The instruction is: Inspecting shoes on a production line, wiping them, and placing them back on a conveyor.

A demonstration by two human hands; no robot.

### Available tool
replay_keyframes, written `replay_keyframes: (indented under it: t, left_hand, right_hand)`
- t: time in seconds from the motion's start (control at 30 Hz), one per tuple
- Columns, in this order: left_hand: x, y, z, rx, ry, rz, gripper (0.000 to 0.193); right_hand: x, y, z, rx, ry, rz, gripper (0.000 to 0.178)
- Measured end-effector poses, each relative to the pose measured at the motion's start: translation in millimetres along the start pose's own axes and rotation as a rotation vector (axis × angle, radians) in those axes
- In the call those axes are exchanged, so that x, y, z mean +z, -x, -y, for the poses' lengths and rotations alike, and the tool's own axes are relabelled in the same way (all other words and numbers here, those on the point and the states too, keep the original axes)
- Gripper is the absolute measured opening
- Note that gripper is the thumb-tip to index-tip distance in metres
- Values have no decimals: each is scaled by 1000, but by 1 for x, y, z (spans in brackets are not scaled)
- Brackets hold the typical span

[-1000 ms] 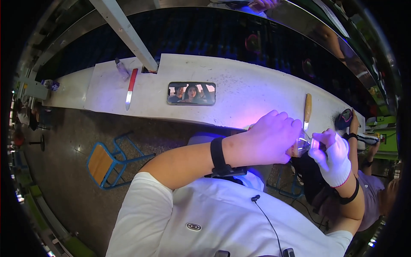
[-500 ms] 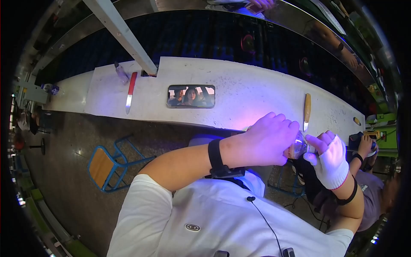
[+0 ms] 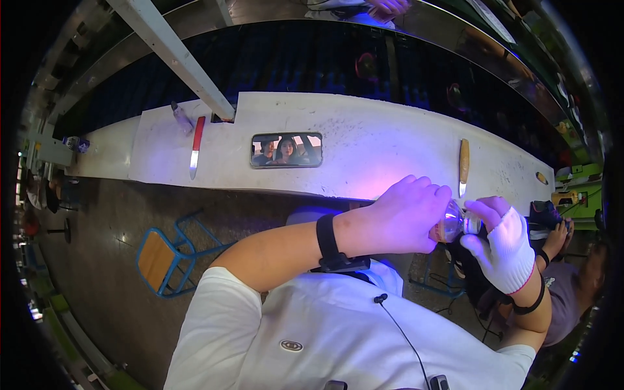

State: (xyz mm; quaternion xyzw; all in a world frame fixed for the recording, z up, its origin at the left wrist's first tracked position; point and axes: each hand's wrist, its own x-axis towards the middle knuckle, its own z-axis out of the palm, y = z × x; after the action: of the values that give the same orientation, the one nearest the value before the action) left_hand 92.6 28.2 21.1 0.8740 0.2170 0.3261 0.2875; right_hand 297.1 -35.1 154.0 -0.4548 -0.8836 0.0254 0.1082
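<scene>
A clear plastic bottle (image 3: 450, 224) lies sideways over the table's near edge, toward the right. My left hand (image 3: 411, 211), bare with a black wrist strap, is closed around its body and hides much of it. My right hand (image 3: 502, 244) wears a white fingerless glove with a black band above it. Its thumb and index finger are curled around the bottle's capped end (image 3: 472, 225). Just beyond my hands lies a knife with a wooden handle (image 3: 464, 162), its blade toward me.
On the white table (image 3: 370, 117) lie a phone (image 3: 286, 150) showing a video, a red-handled knife (image 3: 197, 146) and a small purplish bottle (image 3: 181, 118). A metal post (image 3: 175, 58) rises behind. A dark conveyor belt (image 3: 292, 62) runs beyond. A blue-framed stool (image 3: 159, 260) stands left; a co-worker (image 3: 565, 292) sits right.
My right thumb and index finger have spread slightly at the bottle's capped end, showing more of it. My left hand keeps its hold. The view has shifted a little.
</scene>
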Motion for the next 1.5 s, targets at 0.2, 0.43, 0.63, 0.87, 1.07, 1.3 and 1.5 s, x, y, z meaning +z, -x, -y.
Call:
replay_keyframes:
  t: [0.2,0.43,0.63,0.87,1.07,1.3,1.5]
  left_hand:
    - [-4,-6,-6,-68,44,91,50]
    - [-20,-9,-7,-169,163,254,59]
    - [-36,-16,-20,27,119,-87,67]
    - [-111,-57,-65,473,-22,-315,61]
    - [-132,-71,-126,681,-291,-654,43]
    - [-156,-64,-163,639,-676,-674,111]
    - [-179,-72,-163,882,-663,-704,98]
  right_hand:
    - [1,15,-10,97,-7,87,39]
    - [0,17,-15,-149,24,-51,54]
    - [-6,46,-28,31,-138,-333,48]
    - [4,50,-29,94,-245,-318,37]
    - [7,64,-23,58,-235,-412,41]
    - [7,64,-24,43,-220,-476,37]
    - [9,65,-21,63,-258,-495,36]
